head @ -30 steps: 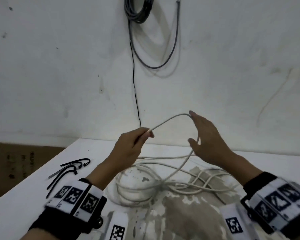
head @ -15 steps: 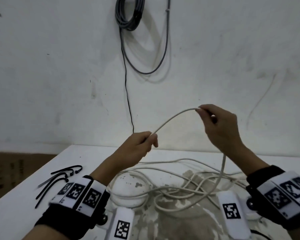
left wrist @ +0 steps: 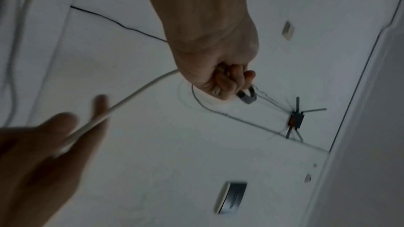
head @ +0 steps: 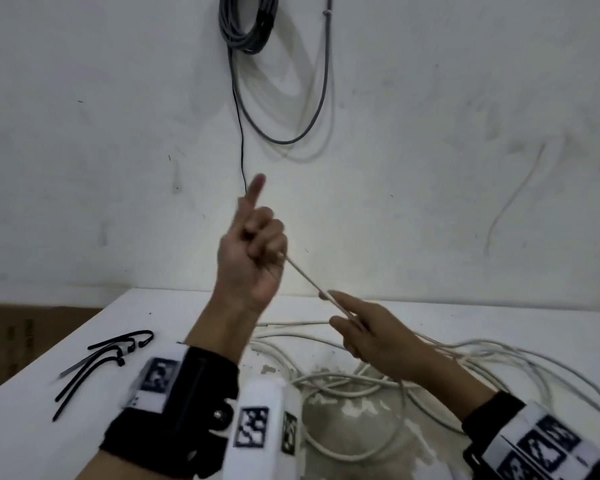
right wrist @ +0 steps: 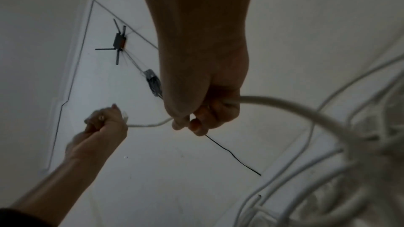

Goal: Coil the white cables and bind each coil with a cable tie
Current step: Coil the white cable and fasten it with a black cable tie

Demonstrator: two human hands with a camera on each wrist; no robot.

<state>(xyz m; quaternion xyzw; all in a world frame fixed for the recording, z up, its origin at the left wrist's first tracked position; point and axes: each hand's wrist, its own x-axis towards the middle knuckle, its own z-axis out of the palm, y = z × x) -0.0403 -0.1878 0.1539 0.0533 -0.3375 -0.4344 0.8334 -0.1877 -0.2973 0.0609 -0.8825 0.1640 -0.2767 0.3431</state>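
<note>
The left hand [head: 253, 258] is raised above the table, curling its fingers into a fist around the white cable [head: 303, 273] near its end, with one finger sticking straight up toward the wall. The right hand [head: 371, 336] is sitting lower and to the right, just over the tabletop, pinching the same cable between thumb and extended fingers. Between the two hands the cable is running taut and straight, its long axis sloping down from the upper left at the left fist to the lower right at the right fingers. Past the right hand it is dropping into a loose tangle of white loops [head: 361, 382] lying across the middle and right of the table (how many separate cables make up the tangle I cannot tell).

The white table [head: 32, 427] is showing a worn, patchy grey area under the loops. A small bunch of black cable ties [head: 97, 358] is lying on its left part, well apart from the tangle, their long straps pointing roughly toward the near-left edge. Behind the table a scuffed white wall [head: 84, 150] is rising, with a coil of grey cable [head: 246, 26] hanging high on it and a thin black wire [head: 239, 133] trailing down toward the table. Brown cardboard [head: 21, 337] is showing beyond the table's left edge.
</note>
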